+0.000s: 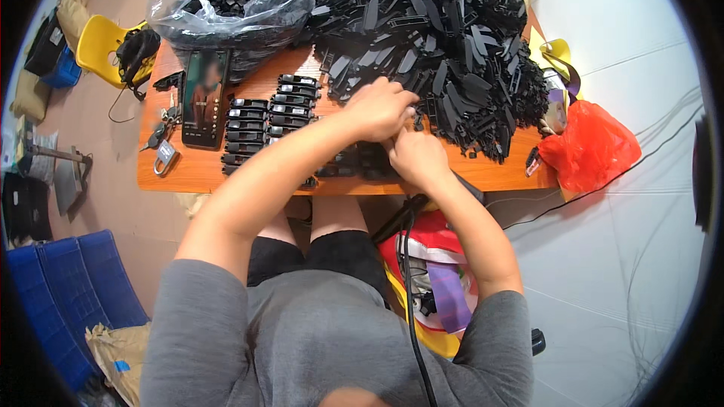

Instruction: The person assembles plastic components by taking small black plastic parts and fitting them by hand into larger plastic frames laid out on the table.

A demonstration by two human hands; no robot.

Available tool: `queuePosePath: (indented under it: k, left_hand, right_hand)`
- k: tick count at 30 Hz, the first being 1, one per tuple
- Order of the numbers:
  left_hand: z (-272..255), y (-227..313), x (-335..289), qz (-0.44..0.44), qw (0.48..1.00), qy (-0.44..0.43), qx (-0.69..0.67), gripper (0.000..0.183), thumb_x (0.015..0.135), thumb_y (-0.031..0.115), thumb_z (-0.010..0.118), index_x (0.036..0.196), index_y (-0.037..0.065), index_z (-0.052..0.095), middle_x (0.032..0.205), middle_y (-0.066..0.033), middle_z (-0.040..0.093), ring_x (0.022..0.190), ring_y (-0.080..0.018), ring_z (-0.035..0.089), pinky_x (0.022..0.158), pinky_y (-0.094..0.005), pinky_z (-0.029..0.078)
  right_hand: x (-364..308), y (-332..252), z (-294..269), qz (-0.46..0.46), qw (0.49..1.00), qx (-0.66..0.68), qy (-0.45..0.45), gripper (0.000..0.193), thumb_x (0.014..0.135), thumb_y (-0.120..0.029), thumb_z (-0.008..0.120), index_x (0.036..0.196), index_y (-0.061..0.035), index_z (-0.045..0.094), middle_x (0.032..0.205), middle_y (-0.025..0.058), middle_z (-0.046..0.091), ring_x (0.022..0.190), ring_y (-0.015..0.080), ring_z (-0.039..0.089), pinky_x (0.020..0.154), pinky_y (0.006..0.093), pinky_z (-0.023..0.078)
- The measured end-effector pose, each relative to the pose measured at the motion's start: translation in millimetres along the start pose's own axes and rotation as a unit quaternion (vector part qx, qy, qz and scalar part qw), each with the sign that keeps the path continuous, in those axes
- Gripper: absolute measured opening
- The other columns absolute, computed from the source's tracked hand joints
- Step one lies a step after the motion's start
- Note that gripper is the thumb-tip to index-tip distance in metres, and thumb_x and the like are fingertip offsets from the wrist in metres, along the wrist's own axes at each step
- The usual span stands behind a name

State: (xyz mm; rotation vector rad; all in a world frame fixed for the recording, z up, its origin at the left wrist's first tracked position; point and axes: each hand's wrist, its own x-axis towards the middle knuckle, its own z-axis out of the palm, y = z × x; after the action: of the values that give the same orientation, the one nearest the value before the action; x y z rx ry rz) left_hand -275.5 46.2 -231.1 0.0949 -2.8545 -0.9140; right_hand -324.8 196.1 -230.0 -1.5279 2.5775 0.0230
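My left hand [379, 108] and my right hand [419, 157] meet over the front part of the wooden table [490, 175], fingers closed and almost touching. Whatever they grip is mostly hidden; a small dark bit shows by the fingertips, too little to name. Just beyond them spreads a big heap of loose black plastic parts [434, 11], some long and flat, others small. Left of my hands, several black assembled pieces [290, 100] lie stacked in neat columns. My left forearm covers part of these columns.
A clear plastic bag [226, 22] of small black parts sits at the back left. Nearer are a phone [204, 102] and a padlock [165, 157]. A red plastic bag [592, 147] hangs by the right edge. Blue crates [75, 279] stand on the floor at left.
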Motion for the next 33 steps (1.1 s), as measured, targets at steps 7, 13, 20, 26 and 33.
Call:
queuePosePath:
  k: [7,13,20,26,33]
  left_hand:
    - [8.1,-3.7,6.9,0.024,0.994,0.105,-0.012,0.042,0.092,0.03,0.057,0.13,0.012,0.056,0.109,-0.0101,0.059,0.105,-0.0301,0.052,0.093,-0.0423,0.042]
    - [-8.8,10.6,-15.9,0.007,0.996,0.091,-0.022,0.044,0.093,0.033,0.054,0.132,0.012,0.054,0.112,-0.0109,0.06,0.11,-0.03,0.051,0.095,-0.0428,0.041]
    - [1.6,7.4,-29.1,-0.009,0.995,0.084,-0.048,0.046,0.094,0.034,0.053,0.134,0.012,0.052,0.114,-0.0125,0.059,0.109,-0.0306,0.052,0.095,-0.0437,0.041]
    - [5.9,15.7,-42.5,0.015,0.994,0.109,-0.013,0.05,0.094,0.034,0.052,0.138,0.011,0.049,0.111,-0.0117,0.059,0.107,-0.0302,0.052,0.094,-0.0439,0.042]
    - [11.3,17.5,-41.9,0.014,0.989,0.14,-0.043,0.049,0.094,0.034,0.051,0.137,0.011,0.049,0.106,-0.0132,0.059,0.103,-0.0323,0.053,0.09,-0.0449,0.043]
  right_hand:
    - [5.2,5.7,4.7,-0.026,0.999,0.018,0.043,0.041,0.093,-0.035,0.052,0.078,0.0016,0.063,0.064,0.0199,0.065,0.06,0.0374,0.067,0.058,0.048,0.054]
    - [-5.4,-8.2,-5.1,-0.028,0.999,-0.007,0.019,0.038,0.093,-0.033,0.052,0.076,-0.0004,0.063,0.062,0.0188,0.065,0.058,0.0361,0.067,0.055,0.0466,0.055]
    - [-12.9,-12.3,3.2,-0.046,0.997,-0.022,0.056,0.039,0.092,-0.034,0.055,0.074,-0.0011,0.064,0.061,0.0194,0.063,0.058,0.0356,0.066,0.057,0.0466,0.054]
    - [-39.1,-27.0,-19.2,-0.008,1.0,0.006,0.013,0.039,0.091,-0.035,0.057,0.073,-0.0012,0.065,0.064,0.02,0.065,0.06,0.0371,0.067,0.059,0.0479,0.054]
    - [-35.4,-20.3,-1.6,-0.032,0.998,0.003,0.045,0.037,0.092,-0.03,0.053,0.071,-0.0021,0.065,0.063,0.0202,0.064,0.06,0.0379,0.066,0.058,0.0484,0.054]
